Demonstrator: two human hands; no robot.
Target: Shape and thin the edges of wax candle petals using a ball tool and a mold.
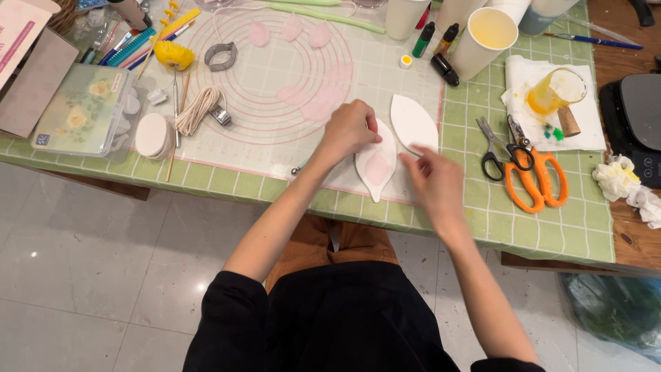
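My left hand (349, 129) rests with its fingertips on the upper edge of a white leaf-shaped mould (376, 162) at the mat's near edge; a pale pink clay petal (376, 169) lies on that mould. My right hand (434, 182) hovers just right of it, fingers loosely apart, holding nothing I can see. A second white leaf-shaped mould (414, 122) lies beside it, bare. More pink petals (318, 102) lie on the translucent work mat (275, 76).
Orange-handled scissors and small grey snips (527, 162) lie to the right. Paper cups (485, 38), small bottles, a metal cutter (220, 56), coiled cord (198, 109), a flowered box (82, 109) and a glass on tissue (554, 93) stand around the green checked cloth.
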